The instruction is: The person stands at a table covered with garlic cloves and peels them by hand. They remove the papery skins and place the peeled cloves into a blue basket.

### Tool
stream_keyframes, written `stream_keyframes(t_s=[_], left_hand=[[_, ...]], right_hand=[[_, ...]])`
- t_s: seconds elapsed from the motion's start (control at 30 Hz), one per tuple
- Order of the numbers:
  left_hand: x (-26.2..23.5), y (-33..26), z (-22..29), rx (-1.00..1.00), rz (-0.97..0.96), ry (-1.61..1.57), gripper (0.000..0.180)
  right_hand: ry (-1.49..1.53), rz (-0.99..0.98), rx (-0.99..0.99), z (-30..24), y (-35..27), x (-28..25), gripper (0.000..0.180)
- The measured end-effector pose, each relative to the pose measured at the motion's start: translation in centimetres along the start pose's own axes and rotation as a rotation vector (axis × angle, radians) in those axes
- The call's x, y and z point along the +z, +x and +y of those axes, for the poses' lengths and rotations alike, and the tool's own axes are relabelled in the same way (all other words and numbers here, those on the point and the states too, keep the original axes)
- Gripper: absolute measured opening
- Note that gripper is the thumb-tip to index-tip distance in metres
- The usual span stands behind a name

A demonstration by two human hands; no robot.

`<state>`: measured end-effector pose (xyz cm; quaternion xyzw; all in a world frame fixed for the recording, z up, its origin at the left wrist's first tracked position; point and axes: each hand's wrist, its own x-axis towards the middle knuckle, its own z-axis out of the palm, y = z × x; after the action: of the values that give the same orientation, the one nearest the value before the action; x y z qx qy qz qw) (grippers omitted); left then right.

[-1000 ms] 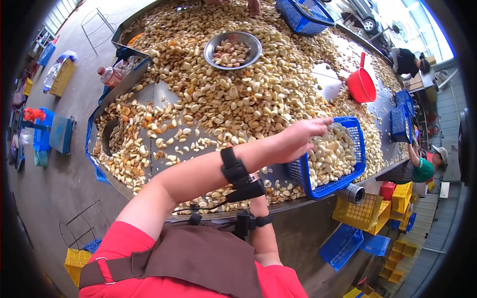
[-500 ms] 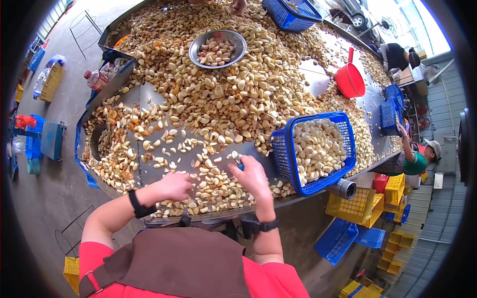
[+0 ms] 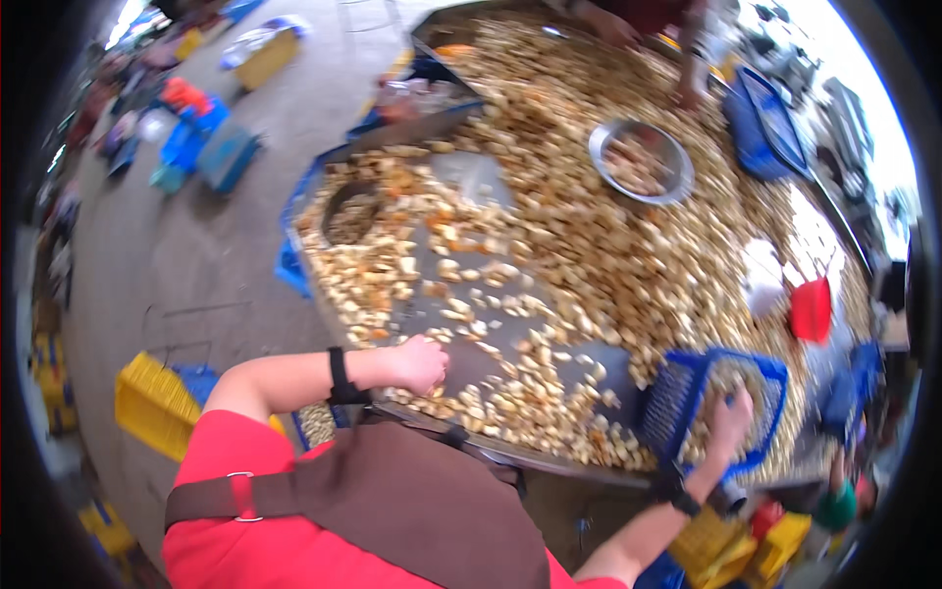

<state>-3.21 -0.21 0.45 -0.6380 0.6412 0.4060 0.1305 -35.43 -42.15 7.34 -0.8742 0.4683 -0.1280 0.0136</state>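
Peeled garlic cloves (image 3: 549, 393) lie scattered over the near part of a metal table. My left hand (image 3: 420, 365) is over the table's near left edge, fingers curled closed; whatever is inside them is hidden. Over at the right, my right hand (image 3: 731, 424) reaches into a blue plastic basket (image 3: 670, 398) that holds peeled cloves. Its fingers are bent together round a small dark thing, too blurred to name. Beyond, a large heap of garlic (image 3: 579, 226) covers the table, with a steel bowl (image 3: 677, 187) of reddish cloves on it.
A red scoop (image 3: 811, 310) and another blue basket (image 3: 760, 123) are on the far right side. Another person's hand (image 3: 690, 93) works at the far edge. A round hole (image 3: 350, 213) opens at the table's left end. Yellow crates (image 3: 152, 407) stand on the floor.
The view has swung to the right and blurred. My right hand has moved from the loose cloves into the blue basket. My left hand has drawn toward the table's edge.
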Motion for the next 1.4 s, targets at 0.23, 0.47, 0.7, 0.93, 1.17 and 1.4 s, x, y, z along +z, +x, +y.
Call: stream_keyframes(t_s=[0.23,0.47,0.7,0.93,1.17,1.4], left_hand=[[-1.7,-4.9,-9.0,-0.607,0.189,-0.033,0.018],[-7.5,4.2,-4.6,-0.197,0.902,-0.388,0.025],[-7.6,4.9,-10.1,-0.468,0.71,-0.185,0.025],[-10.6,7.5,-6.7,-0.464,0.847,-0.012,0.011],[-10.3,17.9,3.4,0.048,0.996,-0.176,0.014],[-8.6,14.7,1.2,0.028,0.552,-1.575,0.021]], right_hand=[[0.242,0.103,0.087,-7.5,-1.9,-7.4,0.019],[0.287,-0.792,-0.303,-22.0,-6.8,2.6,0.049],[0.48,-0.732,-0.241,-19.6,-6.4,3.6,0.049],[0.481,-0.478,-0.054,-16.5,-5.2,7.2,0.041],[0.138,-0.475,0.051,-17.6,-1.8,10.9,0.057],[0.328,-0.447,0.124,-16.8,-5.6,8.8,0.057]])
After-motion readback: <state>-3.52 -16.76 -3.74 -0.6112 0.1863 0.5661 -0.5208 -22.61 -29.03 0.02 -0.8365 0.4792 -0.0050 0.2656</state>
